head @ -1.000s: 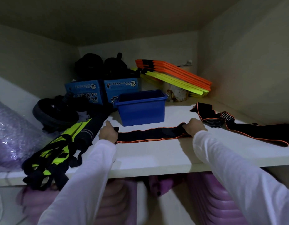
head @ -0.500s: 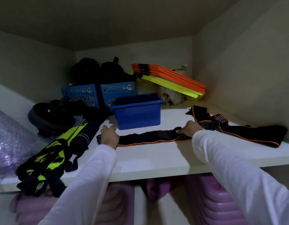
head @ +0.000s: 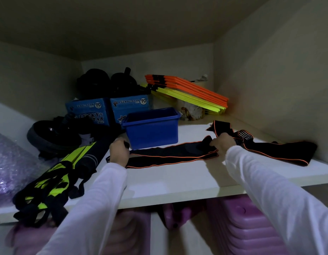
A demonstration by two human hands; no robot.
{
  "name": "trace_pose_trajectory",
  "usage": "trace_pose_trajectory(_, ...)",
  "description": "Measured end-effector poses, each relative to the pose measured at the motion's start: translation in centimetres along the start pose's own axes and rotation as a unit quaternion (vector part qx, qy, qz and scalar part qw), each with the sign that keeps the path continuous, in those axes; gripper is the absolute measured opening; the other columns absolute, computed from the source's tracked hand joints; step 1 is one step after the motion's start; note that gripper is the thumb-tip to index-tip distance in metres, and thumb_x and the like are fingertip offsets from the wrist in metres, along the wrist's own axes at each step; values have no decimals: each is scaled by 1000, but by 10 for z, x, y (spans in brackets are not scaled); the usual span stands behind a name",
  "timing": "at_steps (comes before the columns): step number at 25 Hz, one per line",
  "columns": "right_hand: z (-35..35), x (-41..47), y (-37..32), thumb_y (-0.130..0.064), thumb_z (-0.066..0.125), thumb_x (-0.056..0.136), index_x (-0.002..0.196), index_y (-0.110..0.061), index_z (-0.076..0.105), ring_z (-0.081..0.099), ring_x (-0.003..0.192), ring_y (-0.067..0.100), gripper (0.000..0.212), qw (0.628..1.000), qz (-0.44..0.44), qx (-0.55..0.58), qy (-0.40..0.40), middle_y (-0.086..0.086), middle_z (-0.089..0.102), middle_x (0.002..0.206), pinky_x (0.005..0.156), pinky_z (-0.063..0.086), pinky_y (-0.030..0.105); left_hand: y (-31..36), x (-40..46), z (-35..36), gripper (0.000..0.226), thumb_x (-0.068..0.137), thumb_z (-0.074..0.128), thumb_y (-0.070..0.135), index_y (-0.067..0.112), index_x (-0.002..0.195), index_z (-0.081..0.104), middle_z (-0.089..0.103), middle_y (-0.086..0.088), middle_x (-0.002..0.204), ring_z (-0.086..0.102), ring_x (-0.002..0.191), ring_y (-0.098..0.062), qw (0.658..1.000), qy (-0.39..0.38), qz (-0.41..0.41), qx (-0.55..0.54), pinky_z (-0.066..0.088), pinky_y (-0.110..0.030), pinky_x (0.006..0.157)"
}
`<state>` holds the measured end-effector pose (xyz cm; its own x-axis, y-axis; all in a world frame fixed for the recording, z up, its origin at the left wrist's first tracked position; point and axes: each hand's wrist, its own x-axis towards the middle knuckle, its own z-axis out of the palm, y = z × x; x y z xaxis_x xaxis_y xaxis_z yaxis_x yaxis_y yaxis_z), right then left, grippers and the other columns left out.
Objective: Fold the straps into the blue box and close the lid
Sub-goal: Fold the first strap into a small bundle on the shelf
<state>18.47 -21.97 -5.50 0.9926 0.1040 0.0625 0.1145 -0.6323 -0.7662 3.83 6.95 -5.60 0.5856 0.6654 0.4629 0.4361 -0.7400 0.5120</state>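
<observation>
Both hands grip my black orange-edged strap (head: 170, 156) flat on the shelf (head: 178, 183), before the open blue box (head: 152, 130): left hand (head: 119, 153) closed around one end, right hand (head: 223, 143) pinching the other.

A single head-worn wide-angle camera looks forward and slightly up into a cupboard, from just below the level of the white shelf (head: 170, 183). It sits close, with both sleeved arms reaching in from the bottom edge.
</observation>
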Motion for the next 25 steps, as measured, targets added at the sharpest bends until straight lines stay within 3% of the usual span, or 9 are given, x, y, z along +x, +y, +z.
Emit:
trace_pose_trajectory(3,4,-1,8,-21,57,90,118,8,57,58,115,35,41,1000,17,-23,-12,23,62,120,91,47,35,-2,-5,7,37,85,44,-15,-10,120,57,61,-30,120,56,114,-39,1000,-1,7,4,40,-37,99)
trace_pose_trajectory(8,8,-5,9,-22,56,92,120,8,55,55,119,34,41,998,23,-47,-24,22,60,125,92,46,34,-15,-10,10,43,84,43,-14,-5,125,55,61,-30,119,54,114,-40,1000,2,-14,23,43,-38,97)
trace_pose_trajectory(11,10,-7,5,-22,55,92,86,2,55,57,115,34,25,998,24,-51,-33,22,61,122,77,42,32,-17,-5,6,44,85,40,-15,-5,124,56,61,-30,119,54,115,-41,1000,9,-5,29,44,-40,95)
trace_pose_trajectory(13,12,-7,5,-22,54,93,73,-1,47,58,114,34,29,997,24,-58,-36,22,62,120,72,38,29,-17,-1,6,45,85,39,-15,-5,126,55,61,-29,120,54,116,-41,999,7,2,36,43,-39,96)
trace_pose_trajectory(15,15,-6,8,-20,51,93,92,0,55,57,116,34,21,997,18,-73,-30,22,61,122,76,41,32,-20,0,10,45,86,39,-14,-4,127,53,61,-28,121,53,117,-40,999,-13,4,53,42,-37,95)
trace_pose_trajectory(18,18,-3,8,-18,48,95,118,6,56,56,119,33,34,994,22,-101,-27,21,60,125,85,45,33,-29,-5,19,45,85,43,-9,-2,128,53,62,-26,119,54,115,-38,996,-45,-13,70,44,-37,91)
trace_pose_trajectory(22,18,-1,6,-16,42,97,118,6,56,56,119,34,34,993,9,-119,-14,22,60,126,92,46,33,-31,-6,15,44,86,51,-1,1,130,51,55,-27,123,50,119,-38,995,-56,-20,79,44,-40,95)
trace_pose_trajectory(25,18,0,6,-14,45,95,98,-2,56,57,115,34,16,992,1,-127,-11,21,61,122,82,45,34,-30,-1,11,44,88,53,3,2,132,49,50,-28,128,47,122,-40,995,-61,-20,80,41,-40,97)
